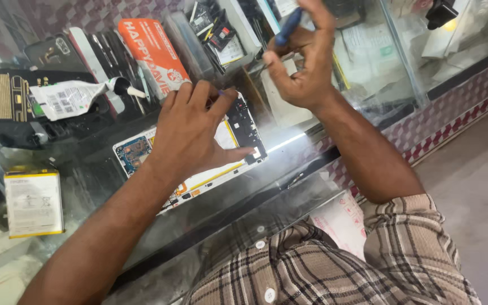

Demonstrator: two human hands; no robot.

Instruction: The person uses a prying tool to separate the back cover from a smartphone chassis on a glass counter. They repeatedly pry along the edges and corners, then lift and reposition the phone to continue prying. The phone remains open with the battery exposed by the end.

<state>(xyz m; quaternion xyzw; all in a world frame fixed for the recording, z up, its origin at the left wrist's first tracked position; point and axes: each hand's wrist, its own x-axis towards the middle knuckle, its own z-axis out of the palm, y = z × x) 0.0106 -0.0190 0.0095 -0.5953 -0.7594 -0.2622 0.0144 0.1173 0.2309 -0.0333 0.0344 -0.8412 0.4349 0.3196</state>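
An opened phone (242, 131) lies back-side up on the glass counter (289, 164), its circuit board and frame exposed. My left hand (193, 133) presses flat on it, fingers spread over the middle. My right hand (300, 59) is raised above and behind the phone, holding a blue-handled tool (288, 25) between thumb and fingers. The tool's tip is hidden behind the fingers.
A white adhesive tube (77, 97) lies at the back left on a dark phone part. An orange packet (156, 53) and several tools stand behind it. A white-and-yellow battery (33, 203) rests at left. The counter's front edge runs diagonally below the phone.
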